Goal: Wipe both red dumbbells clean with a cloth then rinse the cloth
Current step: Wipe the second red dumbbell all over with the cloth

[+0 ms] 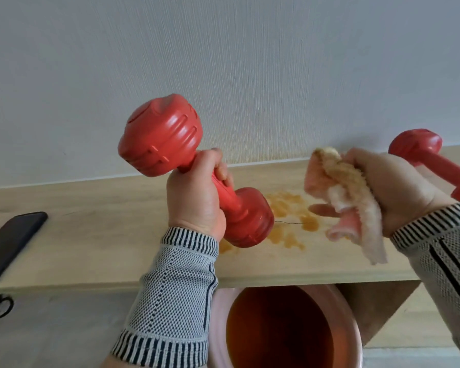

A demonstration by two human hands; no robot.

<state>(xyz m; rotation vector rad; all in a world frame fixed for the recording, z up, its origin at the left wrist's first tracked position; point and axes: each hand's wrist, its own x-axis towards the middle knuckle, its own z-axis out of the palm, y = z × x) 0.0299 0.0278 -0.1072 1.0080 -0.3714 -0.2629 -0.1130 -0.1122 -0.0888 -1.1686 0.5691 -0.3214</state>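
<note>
Your left hand [194,200] has its grip wrapped round the handle of the first red dumbbell [170,144], fingers curled tight about the bar. You hold it lifted above the tabletop [91,245], tilted so that one head stands high toward the wall and the other head points down and to the right, over the wood without plainly touching it.

Your right hand [398,187] grips the cloth [348,197], a pinkish, fluffy rag bunched in the palm, with loose folds hanging below the hand. One fingertip shows under the folds. The cloth is apart from the dumbbell you are holding, with open space between them.

The second red dumbbell [420,152] lies on the tabletop at the far right, just behind your right hand and partly hidden by it.

Between your hands, orange-brown smears [292,208] spread over the light wood, and a thin dark hair or thread [292,223] lies across them. A dark phone [8,240] rests at the left end of the tabletop. Below the front edge stands a pink bucket [218,328] holding orange-tinted liquid. Both wrists wear knitted sleeves [170,296] with striped cuffs.
</note>
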